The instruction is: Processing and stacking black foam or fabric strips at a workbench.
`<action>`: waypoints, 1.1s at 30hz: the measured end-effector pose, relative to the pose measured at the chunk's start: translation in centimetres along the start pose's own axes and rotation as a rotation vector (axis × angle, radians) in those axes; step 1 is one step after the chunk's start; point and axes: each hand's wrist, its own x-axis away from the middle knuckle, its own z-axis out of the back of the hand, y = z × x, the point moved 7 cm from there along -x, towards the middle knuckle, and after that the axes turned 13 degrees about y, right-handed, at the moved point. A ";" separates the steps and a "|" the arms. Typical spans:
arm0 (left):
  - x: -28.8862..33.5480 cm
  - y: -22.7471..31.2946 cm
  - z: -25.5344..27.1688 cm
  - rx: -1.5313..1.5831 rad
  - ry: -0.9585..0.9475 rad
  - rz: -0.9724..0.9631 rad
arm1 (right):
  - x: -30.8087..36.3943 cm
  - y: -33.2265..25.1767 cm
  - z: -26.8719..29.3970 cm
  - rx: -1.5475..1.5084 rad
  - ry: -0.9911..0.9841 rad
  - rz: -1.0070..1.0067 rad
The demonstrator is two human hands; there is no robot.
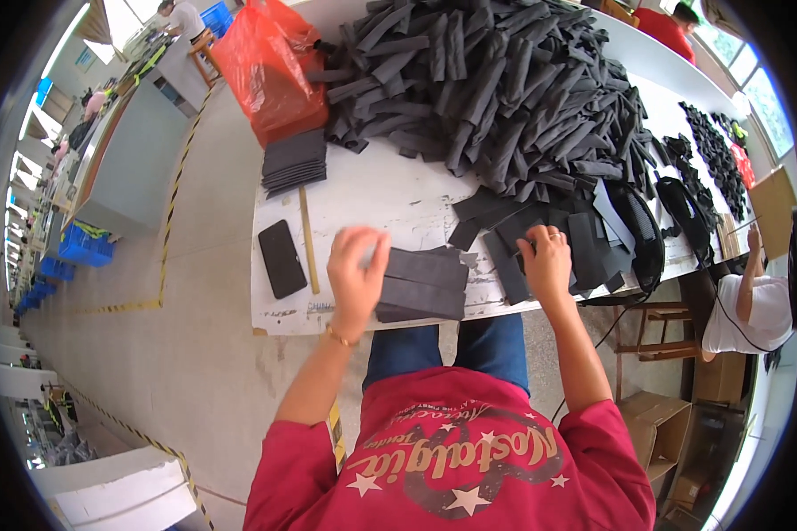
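Note:
A stack of flat dark grey fabric pieces [425, 288] lies at the table's near edge in front of me. My left hand [357, 270] is at the left end of this stack, slightly blurred, its fingers curled; what they hold, if anything, I cannot make out. To the right, my right hand [547, 264] is closed over the loose spread of flat dark pieces [589, 243], its fingertips pinching the edge of one dark fabric piece. A big heap of folded dark fabric strips [496, 80] covers the far part of the table.
The white table [385, 199] also bears a black phone [282, 258], a narrow wooden strip [308, 239], a neat dark stack [294, 162] and a red plastic bag [270, 71]. Black bundles line the right side. A person in white [748, 305] sits at right, near a stool [660, 332].

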 end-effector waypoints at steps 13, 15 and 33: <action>-6.1 -2.1 -24.3 -0.050 -0.056 0.106 | 1.9 3.9 -3.5 0.494 -0.216 0.262; -5.0 0.3 -26.1 0.001 -0.036 -0.090 | 1.3 4.2 -2.0 0.369 -0.092 0.191; -0.7 -6.5 -15.2 1.054 -0.010 1.276 | 1.3 -6.1 4.3 -0.539 0.075 0.172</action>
